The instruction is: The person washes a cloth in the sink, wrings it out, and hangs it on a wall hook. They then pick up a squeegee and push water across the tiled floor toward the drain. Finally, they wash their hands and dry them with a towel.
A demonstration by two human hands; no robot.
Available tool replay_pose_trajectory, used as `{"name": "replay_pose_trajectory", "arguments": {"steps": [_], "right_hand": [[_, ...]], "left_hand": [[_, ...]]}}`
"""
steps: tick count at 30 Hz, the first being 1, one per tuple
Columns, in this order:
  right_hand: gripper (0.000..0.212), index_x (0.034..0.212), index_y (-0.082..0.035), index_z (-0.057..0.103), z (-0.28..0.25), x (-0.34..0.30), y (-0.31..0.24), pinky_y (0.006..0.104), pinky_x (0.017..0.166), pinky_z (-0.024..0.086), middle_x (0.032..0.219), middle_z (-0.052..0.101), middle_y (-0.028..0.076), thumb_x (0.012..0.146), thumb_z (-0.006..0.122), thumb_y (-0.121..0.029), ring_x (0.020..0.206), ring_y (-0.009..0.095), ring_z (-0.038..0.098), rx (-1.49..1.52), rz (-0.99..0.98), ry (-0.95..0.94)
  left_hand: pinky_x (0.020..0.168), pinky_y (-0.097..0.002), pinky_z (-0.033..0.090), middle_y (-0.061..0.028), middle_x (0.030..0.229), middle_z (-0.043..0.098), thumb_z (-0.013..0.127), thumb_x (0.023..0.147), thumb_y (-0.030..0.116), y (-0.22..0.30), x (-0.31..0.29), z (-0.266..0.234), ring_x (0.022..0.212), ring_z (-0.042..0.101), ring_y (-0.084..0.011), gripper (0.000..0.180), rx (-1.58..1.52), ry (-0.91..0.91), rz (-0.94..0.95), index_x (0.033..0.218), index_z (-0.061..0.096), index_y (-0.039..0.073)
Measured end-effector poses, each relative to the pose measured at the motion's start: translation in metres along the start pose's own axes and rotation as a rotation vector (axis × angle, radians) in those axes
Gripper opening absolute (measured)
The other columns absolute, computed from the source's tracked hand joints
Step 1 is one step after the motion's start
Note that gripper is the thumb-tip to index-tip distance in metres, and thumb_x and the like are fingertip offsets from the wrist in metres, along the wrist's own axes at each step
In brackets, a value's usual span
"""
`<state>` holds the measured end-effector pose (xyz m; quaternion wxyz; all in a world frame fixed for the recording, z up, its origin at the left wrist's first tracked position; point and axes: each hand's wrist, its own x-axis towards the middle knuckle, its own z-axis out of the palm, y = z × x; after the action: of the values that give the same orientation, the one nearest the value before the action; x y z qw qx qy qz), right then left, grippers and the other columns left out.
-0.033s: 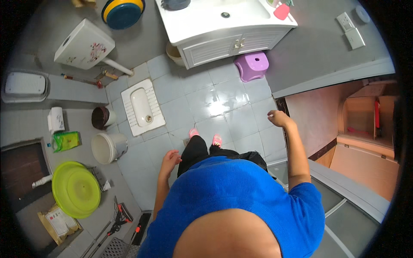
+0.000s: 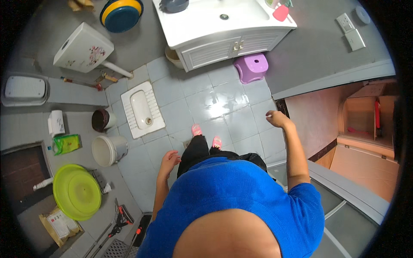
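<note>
My left hand (image 2: 170, 162) hangs beside my black trousers (image 2: 194, 155), its fingers loosely spread and holding nothing. On the other side, my right hand (image 2: 279, 119) hovers over the tiled floor (image 2: 241, 127) near the doorway, fingers relaxed and slightly curled, with nothing seen in them. Both hands are apart from any object. Pink slippers (image 2: 217, 142) show on my feet. Ahead on the floor stands a purple stool (image 2: 251, 68), in front of the white washbasin cabinet (image 2: 228, 48). A white squat toilet (image 2: 143, 109) is set in the floor ahead to the left.
White bucket (image 2: 109, 150) and a smaller bin (image 2: 103, 120) stand along the left wall. A green basin (image 2: 77, 192) hangs near mops (image 2: 121, 215). The cistern (image 2: 84, 48) is at far left. A sliding glass door (image 2: 331, 202) and doorway are at right.
The view has shifted very slightly. Both hands keep almost the same pose and place.
</note>
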<state>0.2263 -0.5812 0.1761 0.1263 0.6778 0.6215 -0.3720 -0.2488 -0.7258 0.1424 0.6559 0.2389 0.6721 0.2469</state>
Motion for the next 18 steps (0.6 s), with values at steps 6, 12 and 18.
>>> {"name": "replay_pose_trajectory", "arguments": {"steps": [6,12,18], "right_hand": [[0.03,0.1,-0.006,0.055,-0.042,0.053,0.002,0.0359,0.08,0.042,0.093,0.057,0.02,0.076,0.052,-0.024,0.09,0.032,0.054,0.107,0.024,0.0],[0.029,0.098,-0.002,0.055,-0.113,0.091,0.005,0.0337,0.077,0.044,0.088,0.06,0.015,0.079,0.051,-0.023,0.089,0.026,0.056,0.358,0.037,0.017],[0.03,0.106,0.001,0.047,-0.232,0.144,-0.067,0.0311,0.075,0.047,0.099,0.055,0.013,0.088,0.04,-0.022,0.09,0.02,0.056,1.777,-0.194,-0.055]], "left_hand": [[0.063,-0.023,0.042,-0.004,0.085,0.056,0.045,0.084,0.022,0.089,0.086,0.003,0.071,0.055,-0.0112,0.024,0.067,0.026,0.021,0.101,0.051,0.007],[0.072,-0.0288,0.043,-0.0068,0.096,0.054,0.038,0.086,0.036,0.216,0.198,0.036,0.083,0.053,-0.0163,0.037,-0.052,-0.197,0.07,0.108,0.046,0.008],[0.099,-0.0518,0.014,-0.0141,0.136,0.013,0.015,0.085,0.052,0.415,0.223,0.141,0.124,0.015,-0.0338,0.06,-0.917,-0.993,0.059,0.132,0.013,0.014]]}}
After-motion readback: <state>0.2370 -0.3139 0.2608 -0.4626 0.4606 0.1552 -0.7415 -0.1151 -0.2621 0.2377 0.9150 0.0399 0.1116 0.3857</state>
